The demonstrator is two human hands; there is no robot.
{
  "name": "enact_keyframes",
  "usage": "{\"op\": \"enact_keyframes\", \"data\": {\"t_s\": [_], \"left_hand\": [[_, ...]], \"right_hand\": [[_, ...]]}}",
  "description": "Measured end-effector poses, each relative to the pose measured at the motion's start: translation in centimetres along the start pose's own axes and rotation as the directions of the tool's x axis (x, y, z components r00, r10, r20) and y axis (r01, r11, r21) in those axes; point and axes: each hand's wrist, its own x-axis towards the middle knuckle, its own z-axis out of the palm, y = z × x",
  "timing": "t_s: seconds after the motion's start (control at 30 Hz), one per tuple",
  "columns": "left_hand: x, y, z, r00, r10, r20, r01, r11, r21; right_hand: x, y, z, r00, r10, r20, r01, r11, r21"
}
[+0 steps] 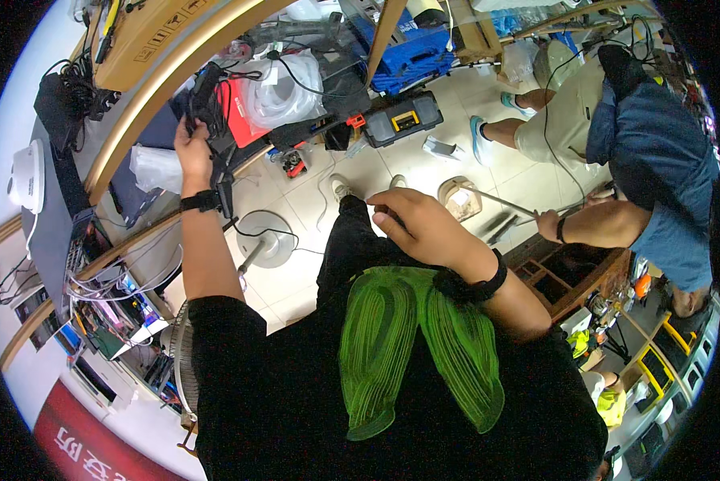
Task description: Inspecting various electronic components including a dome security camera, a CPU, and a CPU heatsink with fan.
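Two bare hands work well apart, each wearing a dark band at the wrist. The left hand [192, 148] is stretched out ahead and closed around a black device [208, 100] with cables hanging from it, gripping it from the side; a black cable [230, 200] trails down past the wrist. The right hand [420, 224] is drawn in close to the body, fingers curled narrow as if pinching something small at the fingertips; what it pinches is too small to tell.

Just beyond the left hand sit a red box [240, 120] and a clear plastic bag [284, 92] with coiled tubing inside. Below the left wrist, on the tiled floor, stands a round fan base [268, 236]. Between the two hands a black trouser leg [352, 248] runs down to a pale shoe [340, 188]. Under the right forearm a green ribbed pattern [412, 345] shows on the black shirt.

Ahead of the right hand lies a black toolbox with a yellow latch [404, 119], and farther off a blue crate [408, 52]. To the right of the right hand another person in a blue shirt [657, 152] bends over, one of their hands [548, 224] holding a thin rod [504, 204] beside a small pale bucket [460, 196]. Far to the left of the left hand, a white dome-shaped device [27, 176] rests on a grey desk [51, 232].
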Motion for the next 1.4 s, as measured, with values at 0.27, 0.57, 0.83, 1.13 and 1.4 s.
{"op": "enact_keyframes", "data": {"t_s": [0.27,0.57,0.83,1.13,1.4], "left_hand": [[2.8,2.0,-1.3,0.999,-0.054,0.006,0.054,0.992,-0.111],[6.7,-0.8,-3.7,0.999,0.010,-0.031,-0.005,0.986,0.165],[4.7,-9.1,-3.4,0.994,-0.020,-0.110,0.046,0.971,0.234],[7.4,-13.3,-3.6,0.974,0.049,-0.222,0.158,0.555,0.817],[1.6,-11.1,3.5,0.914,0.321,-0.247,0.135,0.334,0.933]], "right_hand": [[1.2,3.6,1.9,0.996,0.016,0.084,-0.015,1.000,-0.015],[8.8,13.9,6.2,0.985,-0.067,0.160,0.056,0.996,0.067],[22.1,18.5,7.8,0.985,0.026,0.168,0.009,0.979,-0.204],[25.0,19.7,13.5,0.975,0.213,-0.066,-0.213,0.977,0.008],[27.0,20.8,15.7,0.764,0.546,-0.345,-0.469,0.836,0.284]]}}
